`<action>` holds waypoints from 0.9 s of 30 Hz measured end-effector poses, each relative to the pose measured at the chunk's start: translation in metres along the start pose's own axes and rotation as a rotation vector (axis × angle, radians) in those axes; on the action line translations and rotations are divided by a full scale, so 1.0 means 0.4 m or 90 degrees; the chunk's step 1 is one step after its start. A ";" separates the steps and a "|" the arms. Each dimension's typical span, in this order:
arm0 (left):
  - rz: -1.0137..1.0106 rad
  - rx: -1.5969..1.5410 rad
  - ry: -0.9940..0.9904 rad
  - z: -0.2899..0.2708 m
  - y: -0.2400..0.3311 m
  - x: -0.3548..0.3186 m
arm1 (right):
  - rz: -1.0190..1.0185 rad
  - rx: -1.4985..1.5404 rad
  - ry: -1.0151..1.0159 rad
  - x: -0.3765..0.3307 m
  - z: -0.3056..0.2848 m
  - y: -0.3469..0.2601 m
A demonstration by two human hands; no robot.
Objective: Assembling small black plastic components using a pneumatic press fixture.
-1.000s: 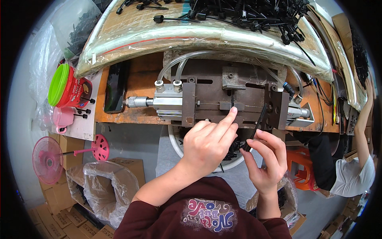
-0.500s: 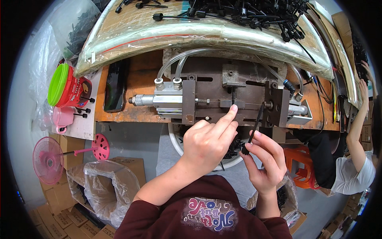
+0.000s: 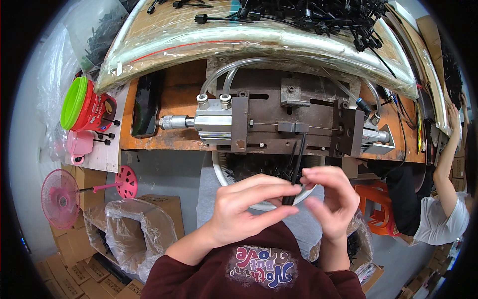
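The left hand (image 3: 244,212) reaches rightward, its fingers extended and pinching. The right hand (image 3: 331,199) faces it, fingertips meeting, forearms bent inward.

workshop, pneumatic press jig (image 3: 279,127), wooden workbench (image 3: 174,99)

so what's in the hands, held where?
A thin black strip, pinched at its lower end between the left hand and right hand fingertips; its top points toward the metal fixture.

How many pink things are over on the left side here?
3: a pink cup on the bench's left end, a pink fan below it, and a pink round disc beside the fan. More may be hidden.
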State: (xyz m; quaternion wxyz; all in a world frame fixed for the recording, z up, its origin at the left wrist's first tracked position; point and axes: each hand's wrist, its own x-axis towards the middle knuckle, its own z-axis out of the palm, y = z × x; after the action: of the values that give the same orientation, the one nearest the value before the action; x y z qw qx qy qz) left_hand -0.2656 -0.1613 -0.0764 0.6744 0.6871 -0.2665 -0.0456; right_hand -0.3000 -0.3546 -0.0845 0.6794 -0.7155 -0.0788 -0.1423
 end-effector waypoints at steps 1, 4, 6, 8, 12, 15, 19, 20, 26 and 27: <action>0.014 -0.010 -0.015 -0.009 -0.001 -0.003 | 0.101 0.107 0.033 -0.005 0.001 -0.001; 0.044 0.000 -0.057 -0.019 -0.023 -0.021 | 0.230 0.247 0.020 0.015 -0.001 0.001; 0.066 0.023 -0.070 -0.014 -0.023 -0.033 | 0.279 0.325 0.008 0.030 -0.002 0.002; 0.068 0.032 -0.052 -0.008 -0.016 -0.036 | 0.318 0.376 -0.009 0.043 0.000 0.006; 0.156 0.147 -0.060 -0.020 -0.015 -0.032 | 0.301 0.357 -0.001 0.040 0.013 0.006; 0.186 0.184 -0.076 -0.019 -0.008 -0.034 | 0.290 0.318 0.006 0.042 0.020 -0.003; 0.189 0.191 -0.064 -0.010 0.000 -0.039 | 0.256 0.284 0.039 0.032 0.027 0.000; 0.194 0.192 -0.059 -0.009 0.001 -0.039 | 0.248 0.278 0.049 0.029 0.030 -0.002; 0.193 0.169 -0.081 -0.010 0.007 -0.047 | 0.215 0.285 0.100 0.027 0.027 0.001; 0.194 0.174 -0.076 -0.009 0.004 -0.048 | 0.221 0.279 0.086 0.025 0.033 -0.004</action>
State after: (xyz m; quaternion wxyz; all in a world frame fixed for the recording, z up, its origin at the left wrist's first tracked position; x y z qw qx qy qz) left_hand -0.2810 -0.1500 -0.0802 0.5572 0.7197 -0.4108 0.0529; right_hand -0.2899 -0.3423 -0.0806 0.8359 -0.5431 0.0611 -0.0508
